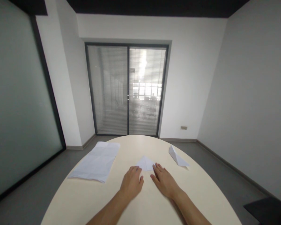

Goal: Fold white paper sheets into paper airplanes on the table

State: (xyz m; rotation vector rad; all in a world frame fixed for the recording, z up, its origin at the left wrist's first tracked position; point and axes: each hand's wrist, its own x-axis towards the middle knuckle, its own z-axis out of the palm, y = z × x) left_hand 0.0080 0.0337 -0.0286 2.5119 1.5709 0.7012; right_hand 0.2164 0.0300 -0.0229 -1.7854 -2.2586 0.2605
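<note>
A small piece of white paper [145,163], folded to a point at its far end, lies on the table between my hands. A crease runs down its middle. My left hand [132,181] rests at its left corner, fingers together and laid down, thumb apart. At the right corner lies my right hand [164,179], palm down and open, with fingertips touching the paper's edge. The fingertips cover both side corners.
A stack of white paper sheets [96,161] lies at the left of the round cream table [140,206]. A folded paper plane [178,157] sits near the right edge. Beyond stands a glass door [127,90] with blinds; a dark object [269,210] is at lower right.
</note>
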